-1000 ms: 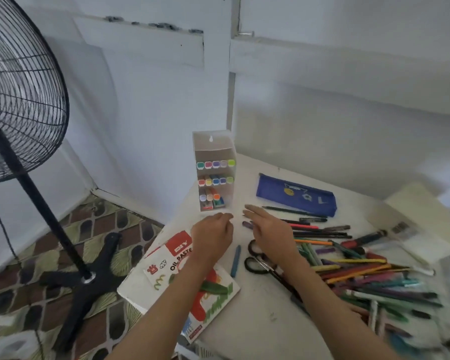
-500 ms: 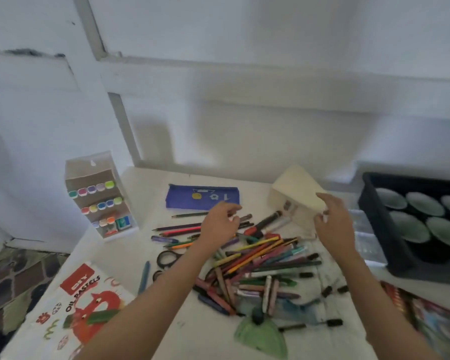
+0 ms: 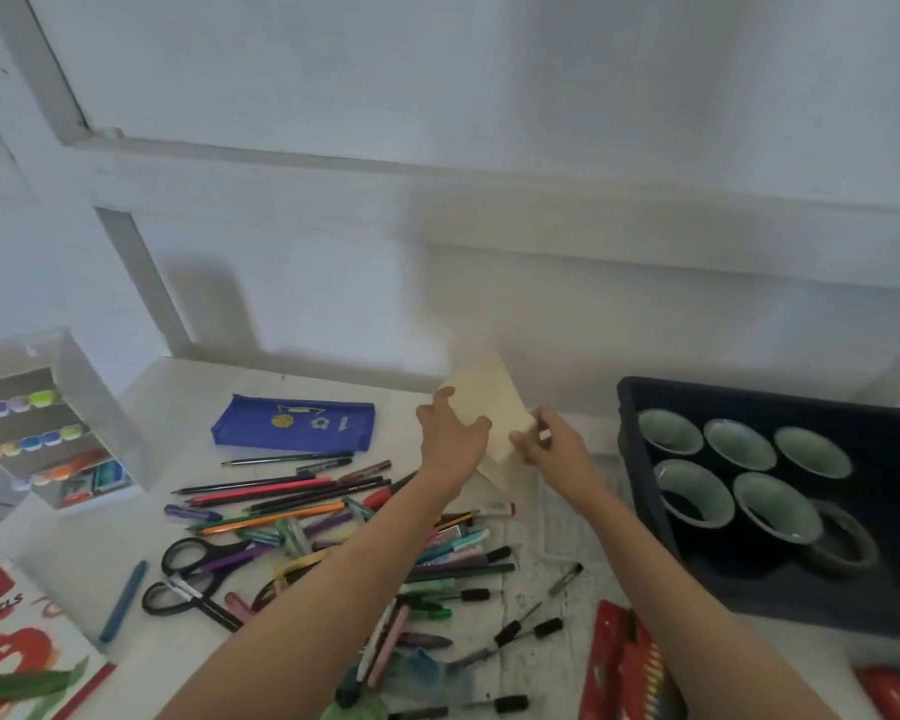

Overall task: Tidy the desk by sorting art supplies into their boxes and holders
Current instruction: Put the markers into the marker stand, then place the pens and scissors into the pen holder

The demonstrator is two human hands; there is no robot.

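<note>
Grabbing the pale cream cardboard box (image 3: 489, 402) with both hands, up near the far edge of the white table (image 3: 178, 387).
Half a second back the left hand (image 3: 450, 439) was over the loose heap of coloured pens and pencils (image 3: 307, 511). Now its fingers curl over the tilted box's left face, while the right hand (image 3: 552, 449) pinches the right corner. My read: a container is being readied, and the sorting has hardly begun.

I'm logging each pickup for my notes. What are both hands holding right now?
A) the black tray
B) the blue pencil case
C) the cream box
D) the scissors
C: the left hand and the right hand both grip the cream box near the back of the desk.
</note>
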